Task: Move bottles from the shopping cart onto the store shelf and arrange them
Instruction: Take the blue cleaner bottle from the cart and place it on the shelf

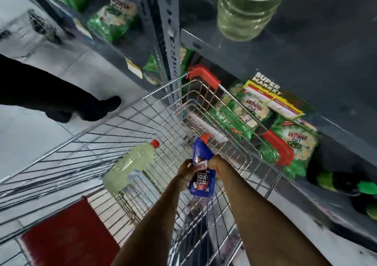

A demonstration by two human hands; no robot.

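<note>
Both my hands hold a blue bottle (pixel 201 169) with a red cap and a "10X" label, above the wire shopping cart (pixel 204 102). My left hand (pixel 186 168) grips its left side and my right hand (pixel 216 164) its right side. A pale yellow-green bottle with a red cap (pixel 130 164) lies on its side in the cart, left of my hands. On the dark shelf board (pixel 306 31) at top right stands another pale yellow bottle (pixel 242 14) with a white label.
The grey shelf upright (pixel 167 31) stands just beyond the cart. Green detergent packs (pixel 263 122) fill the lower shelf on the right and the shelves at upper left (pixel 110 18). A black shoe and trouser leg (pixel 61 100) of another person are at the left. A red flap (pixel 67 235) sits on the cart's near end.
</note>
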